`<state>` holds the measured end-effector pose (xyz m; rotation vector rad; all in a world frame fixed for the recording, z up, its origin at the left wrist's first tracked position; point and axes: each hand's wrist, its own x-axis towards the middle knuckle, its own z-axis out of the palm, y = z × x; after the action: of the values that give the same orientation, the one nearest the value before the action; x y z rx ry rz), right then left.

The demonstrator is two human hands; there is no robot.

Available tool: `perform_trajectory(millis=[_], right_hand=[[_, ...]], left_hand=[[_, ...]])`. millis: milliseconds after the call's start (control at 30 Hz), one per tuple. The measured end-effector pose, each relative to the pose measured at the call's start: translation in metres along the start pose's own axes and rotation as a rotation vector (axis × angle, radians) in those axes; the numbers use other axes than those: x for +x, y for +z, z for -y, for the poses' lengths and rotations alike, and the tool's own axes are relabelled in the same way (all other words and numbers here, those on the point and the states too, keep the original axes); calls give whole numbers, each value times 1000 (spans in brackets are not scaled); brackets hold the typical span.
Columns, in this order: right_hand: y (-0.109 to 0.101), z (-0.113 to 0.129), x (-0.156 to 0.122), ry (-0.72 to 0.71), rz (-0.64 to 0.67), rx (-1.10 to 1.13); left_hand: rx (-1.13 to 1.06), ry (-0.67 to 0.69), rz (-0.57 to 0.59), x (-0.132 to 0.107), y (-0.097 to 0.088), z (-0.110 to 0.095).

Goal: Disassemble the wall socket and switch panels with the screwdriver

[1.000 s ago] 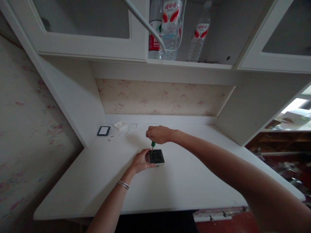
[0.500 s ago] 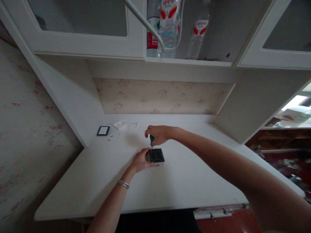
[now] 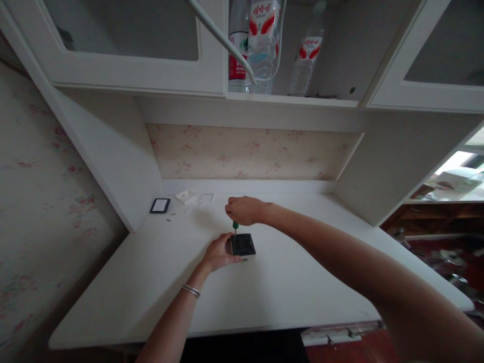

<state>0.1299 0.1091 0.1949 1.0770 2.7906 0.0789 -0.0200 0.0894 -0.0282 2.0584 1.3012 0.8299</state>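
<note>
A small square box with a black top and white sides sits on the white desk. My left hand grips it from the left, thumb along the near side and fingers at the far left corner. Above it, my right hand is closed round the green handle of a screwdriver. The screwdriver stands nearly upright, its shaft reaching down to the left part of the black top. What the tip touches is too small to make out.
At the desk's back left lie a dark-framed square plate, a white box-like piece, a thin white frame and two small dark slivers. Overhead, a shelf holds plastic bottles, and a white rod hangs in front.
My right hand has turned on the screwdriver: its fingers are more curled, and less of the green handle shows. The left hand and the box stay in place.
</note>
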Motion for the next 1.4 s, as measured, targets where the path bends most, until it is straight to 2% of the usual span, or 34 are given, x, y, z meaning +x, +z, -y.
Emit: perform_trajectory(millis=[100,233,300,400,467,567,700,867,1000,1167,1300,1333,1400], right_hand=[[-1,-1,-1,-48,60,53],[0,0,-3,85,7,-11],[0,0,-4,22,-11,19],[-1,0,-4,-77,44,78],[-1,0,-3,-11,58,43],[-1,0,-2,69,8,0],[0,-2,-2,-74,41,111],[0,-2,-2,72,17,31],[1,-2,-1,-49,48,108],[3,-1,1,109,-13,27],[1,-2,1,-54,20,104],[0,-2,1,-68,44,116],[-1,-1,1,3,65,87]], left_hand=[[4,-3,12,0,0,0],[12,-2,2,0,0,0],[12,-11,-5,0,1,0],[3,-17,3,0,2,1],[-3,-18,5,0,2,2],[-4,-14,-6,0,2,3],[-1,-7,-2,0,2,4],[-3,-15,1,1,2,4],[-7,-22,7,1,2,4],[-10,-9,9,0,2,5],[-16,0,7,1,2,4],[-20,-2,9,1,2,3],[-36,-21,17,1,1,0]])
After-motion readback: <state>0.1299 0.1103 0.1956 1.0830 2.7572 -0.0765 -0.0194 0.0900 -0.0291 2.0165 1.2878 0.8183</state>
